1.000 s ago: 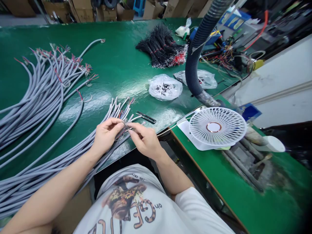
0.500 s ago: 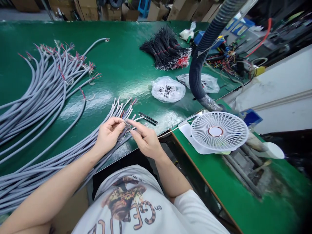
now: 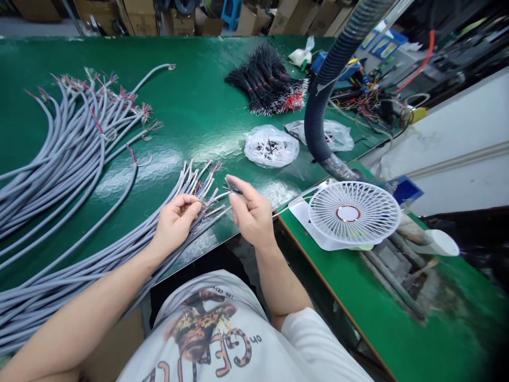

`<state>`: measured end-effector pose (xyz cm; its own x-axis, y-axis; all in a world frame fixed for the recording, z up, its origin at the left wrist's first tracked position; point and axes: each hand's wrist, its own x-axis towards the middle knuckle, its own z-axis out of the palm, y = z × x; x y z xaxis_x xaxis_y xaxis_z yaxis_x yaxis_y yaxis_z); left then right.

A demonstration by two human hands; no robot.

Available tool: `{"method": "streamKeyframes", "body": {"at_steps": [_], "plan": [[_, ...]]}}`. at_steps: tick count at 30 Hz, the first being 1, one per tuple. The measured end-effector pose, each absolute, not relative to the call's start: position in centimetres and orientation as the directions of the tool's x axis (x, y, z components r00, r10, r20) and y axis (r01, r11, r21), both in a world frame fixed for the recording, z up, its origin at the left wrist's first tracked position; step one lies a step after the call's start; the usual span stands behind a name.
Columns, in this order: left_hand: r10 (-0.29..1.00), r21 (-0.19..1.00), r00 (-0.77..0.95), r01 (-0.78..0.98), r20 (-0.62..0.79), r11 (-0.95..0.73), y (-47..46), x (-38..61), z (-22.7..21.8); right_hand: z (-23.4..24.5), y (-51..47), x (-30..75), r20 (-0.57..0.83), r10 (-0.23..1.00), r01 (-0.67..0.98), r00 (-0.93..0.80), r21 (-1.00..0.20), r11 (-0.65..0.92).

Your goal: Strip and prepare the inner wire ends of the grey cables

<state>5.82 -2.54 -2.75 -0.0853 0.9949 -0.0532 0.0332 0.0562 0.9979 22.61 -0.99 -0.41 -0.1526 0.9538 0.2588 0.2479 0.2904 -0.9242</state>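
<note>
My left hand (image 3: 177, 220) pinches the frayed end of a grey cable between thumb and forefinger, at the front of a bundle of grey cables (image 3: 131, 241). The bundle's stripped ends (image 3: 204, 178) fan out just beyond the fingers, with thin red, blue and white wires showing. To the right, my right hand (image 3: 252, 212) is over a pair of black thread snips (image 3: 233, 189). Its forefinger and thumb are apart, and only the tip of the snips shows between them; the remainder is hidden by the hand.
Another grey cable pile (image 3: 79, 132) lies at left. Bundled black wires (image 3: 270, 79) and a plastic bag of small dark pieces (image 3: 271, 147) are farther back. A black flexible hose (image 3: 316, 106) comes down at right beside a white fan (image 3: 353, 215).
My right hand has left the cable end beside my left hand and moved right, over the snips. My left hand keeps its pinch in nearly the same place.
</note>
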Motion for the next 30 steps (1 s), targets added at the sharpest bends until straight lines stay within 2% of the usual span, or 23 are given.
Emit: {"method": "streamKeyframes", "body": {"at_steps": [3, 6, 10, 14, 20, 24, 26, 28, 30], "plan": [[0.993, 0.997, -0.096, -0.037, -0.07, 0.067, -2.4, 5.8, -2.9, -0.3, -1.6, 22.8, 0.177, 0.918, 0.25, -0.354, -0.928, 0.275], [0.995, 0.998, -0.094, -0.047, -0.042, 0.038, -2.4, 5.8, -3.0, -0.5, -2.1, 22.5, 0.109, 0.891, 0.264, -0.441, -0.933, 0.245], [0.997, 1.0, -0.082, -0.01, -0.002, 0.001, -2.5, 5.7, -3.3, -0.8, -2.1, 22.0, 0.105, 0.9, 0.283, -0.424, -0.928, 0.242], [0.998, 0.999, -0.055, 0.044, 0.034, -0.031, -2.7, 5.6, -3.4, -1.3, -1.7, 21.4, 0.133, 0.934, 0.261, -0.332, -0.938, 0.226], [0.998, 0.998, 0.039, 0.051, 0.042, -0.044, -2.8, 5.5, -3.4, -1.7, -0.9, 20.4, 0.08, 0.974, 0.066, -0.211, -0.993, 0.096], [0.995, 0.999, 0.087, -0.006, 0.054, -0.054, -2.7, 5.5, -3.2, -1.6, -0.2, 20.3, -0.06, 0.959, -0.195, -0.277, -0.974, -0.118], [0.995, 0.998, 0.093, -0.058, 0.043, -0.038, -2.7, 5.5, -3.0, -1.6, 0.1, 20.4, -0.092, 0.94, -0.262, -0.328, -0.948, -0.184], [0.997, 0.994, 0.073, -0.108, 0.015, -0.007, -2.6, 5.5, -2.8, -1.4, 0.2, 20.6, -0.088, 0.928, -0.246, -0.361, -0.951, -0.186], [0.999, 0.99, 0.04, -0.14, -0.017, 0.023, -2.5, 5.5, -2.6, -1.1, 0.1, 20.8, -0.058, 0.923, -0.15, -0.381, -0.981, -0.123]]}}
